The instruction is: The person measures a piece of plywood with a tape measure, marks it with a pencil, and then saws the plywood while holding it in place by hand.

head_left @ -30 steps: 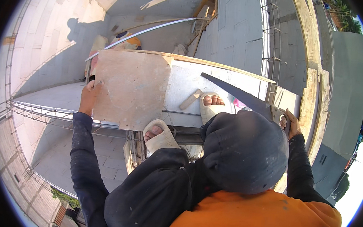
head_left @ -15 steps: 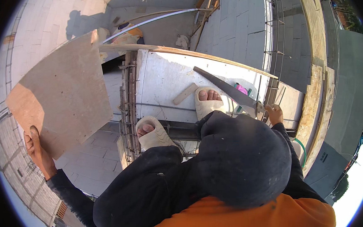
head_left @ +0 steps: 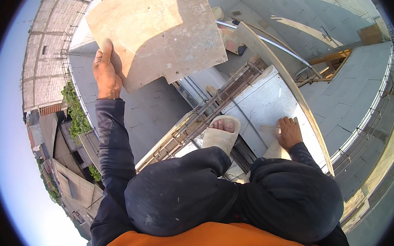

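My left hand [head_left: 105,74] grips the near left edge of a plywood sheet [head_left: 166,35], thumb on its upper face. The sheet is held up in the air, has a small notch in its near edge, and lies partly in shadow. My right hand [head_left: 289,134] is low over a white board [head_left: 261,97], fingers curled down. Its thumb side closes on a short wooden block [head_left: 269,133], blurred and partly covered. No handsaw shows in the present view.
My left sandalled foot [head_left: 221,132] stands beside a rebar cage [head_left: 216,101]. A long thin wooden strip [head_left: 294,84] edges the white board. Grey block walls [head_left: 361,92] surround a lower floor. Rooftops [head_left: 74,181] lie far below at left.
The view has turned left. The plywood sheet has been raised and swung forward. My right hand has let go of the handsaw and moved to the wooden block by my right foot.
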A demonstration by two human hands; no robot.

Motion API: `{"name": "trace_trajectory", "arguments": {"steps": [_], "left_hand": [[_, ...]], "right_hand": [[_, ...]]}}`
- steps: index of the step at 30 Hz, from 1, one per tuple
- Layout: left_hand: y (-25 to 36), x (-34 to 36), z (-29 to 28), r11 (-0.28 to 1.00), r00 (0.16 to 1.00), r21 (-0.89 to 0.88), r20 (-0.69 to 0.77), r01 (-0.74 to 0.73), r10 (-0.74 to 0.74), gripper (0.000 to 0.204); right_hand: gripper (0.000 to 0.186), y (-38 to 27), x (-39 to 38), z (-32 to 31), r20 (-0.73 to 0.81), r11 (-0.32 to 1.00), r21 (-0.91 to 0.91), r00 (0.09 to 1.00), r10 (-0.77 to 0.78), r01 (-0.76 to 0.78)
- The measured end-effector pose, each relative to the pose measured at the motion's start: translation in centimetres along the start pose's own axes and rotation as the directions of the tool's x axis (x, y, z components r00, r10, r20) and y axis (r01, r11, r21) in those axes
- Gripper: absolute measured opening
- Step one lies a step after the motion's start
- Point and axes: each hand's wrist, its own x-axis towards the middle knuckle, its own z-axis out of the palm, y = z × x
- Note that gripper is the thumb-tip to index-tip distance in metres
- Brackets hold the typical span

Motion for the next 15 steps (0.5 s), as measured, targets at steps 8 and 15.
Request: {"name": "trace_trajectory", "arguments": {"steps": [8, 15], "left_hand": [[-5.8, 0.3, -0.3, 0.985, 0.984, -0.059, -0.072, 0.160, -0.164, 0.019], [-10.5, 0.4, 2.0, 0.907, 0.914, -0.130, 0.118, 0.402, -0.388, 0.032]], "right_hand": [[0.039, 2.7, 7.2, -18.4, -0.370, 0.957, 0.275, 0.929, 0.013, 0.096], [0.083, 0.1, 15.3, -30.3, -0.518, 0.946, -0.324, 0.840, -0.159, -0.020]]}}
